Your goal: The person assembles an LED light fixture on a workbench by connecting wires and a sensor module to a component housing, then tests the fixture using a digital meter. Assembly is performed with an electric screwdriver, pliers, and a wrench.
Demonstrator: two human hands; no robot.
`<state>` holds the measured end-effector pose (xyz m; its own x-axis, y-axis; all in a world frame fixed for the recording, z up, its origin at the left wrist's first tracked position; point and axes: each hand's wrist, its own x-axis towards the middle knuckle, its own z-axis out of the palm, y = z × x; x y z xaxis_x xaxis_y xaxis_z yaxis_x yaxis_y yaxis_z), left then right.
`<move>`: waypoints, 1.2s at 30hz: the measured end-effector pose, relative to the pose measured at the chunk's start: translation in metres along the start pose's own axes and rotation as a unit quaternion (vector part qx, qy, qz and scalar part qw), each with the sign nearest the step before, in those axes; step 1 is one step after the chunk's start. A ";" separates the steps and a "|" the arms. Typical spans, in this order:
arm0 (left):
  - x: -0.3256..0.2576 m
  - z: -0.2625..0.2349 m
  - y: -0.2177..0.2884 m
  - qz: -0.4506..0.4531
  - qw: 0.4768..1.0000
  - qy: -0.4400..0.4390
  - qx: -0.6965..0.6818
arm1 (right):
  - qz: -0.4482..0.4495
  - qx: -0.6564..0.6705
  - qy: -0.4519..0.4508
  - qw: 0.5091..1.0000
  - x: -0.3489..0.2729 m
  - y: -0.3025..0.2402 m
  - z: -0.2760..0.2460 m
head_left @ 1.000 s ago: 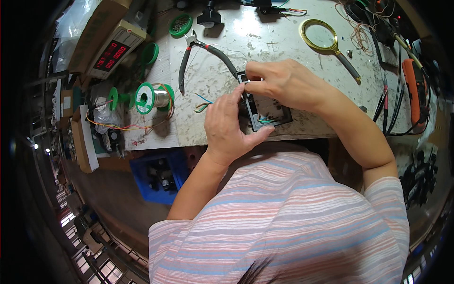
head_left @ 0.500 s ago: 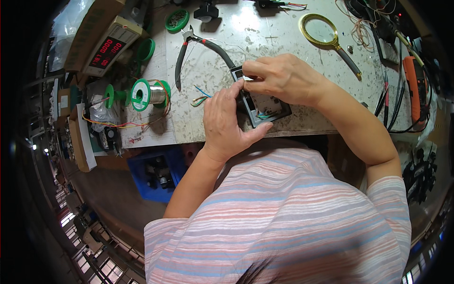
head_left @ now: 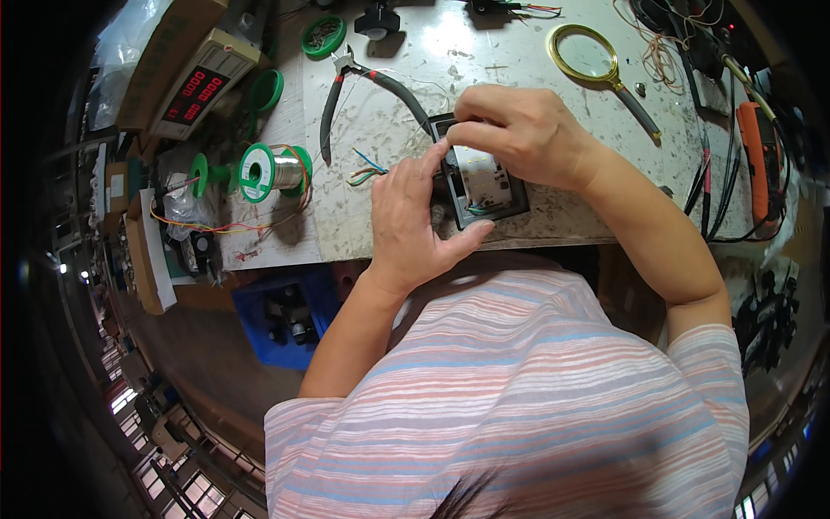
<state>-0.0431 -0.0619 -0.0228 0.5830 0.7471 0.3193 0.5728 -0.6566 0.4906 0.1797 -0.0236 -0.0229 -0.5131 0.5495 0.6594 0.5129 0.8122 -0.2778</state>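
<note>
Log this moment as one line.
left hand: steadies black square lamp housing | right hand: pinches its top edge | pliers: idle on bench

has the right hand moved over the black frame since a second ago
Yes, slightly. The right hand has shifted left along the black frame, toward the pliers, so its fingertips now pinch the frame's top left corner beside the left hand.

Place: electronics repair workshop; I work at a scuffed, stained bench (head_left: 380,216).
Tools: pliers (head_left: 367,82), magnifying glass (head_left: 596,60), solder spool (head_left: 272,171) on its green stand.
Instruments: meter with red digits (head_left: 194,86) at my left.
Wiring: loose coloured wires (head_left: 216,227), test leads (head_left: 705,186) at my right.
</note>
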 end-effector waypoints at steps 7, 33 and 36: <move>-0.003 0.001 0.005 -0.037 0.999 0.007 -0.032 | 0.041 0.000 -0.021 0.999 0.000 0.001 -0.006; 0.003 -0.013 0.025 -0.052 0.998 -0.018 0.004 | 0.101 -0.033 -0.057 0.993 0.001 -0.007 -0.009; 0.014 -0.022 0.044 -0.091 0.990 -0.075 0.082 | 0.099 -0.016 -0.037 0.994 0.000 -0.007 -0.009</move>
<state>-0.0225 -0.0778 0.0208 0.5336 0.8390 0.1068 0.7548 -0.5293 0.3873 0.1824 -0.0312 -0.0145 -0.4476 0.7124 0.5405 0.6305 0.6801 -0.3741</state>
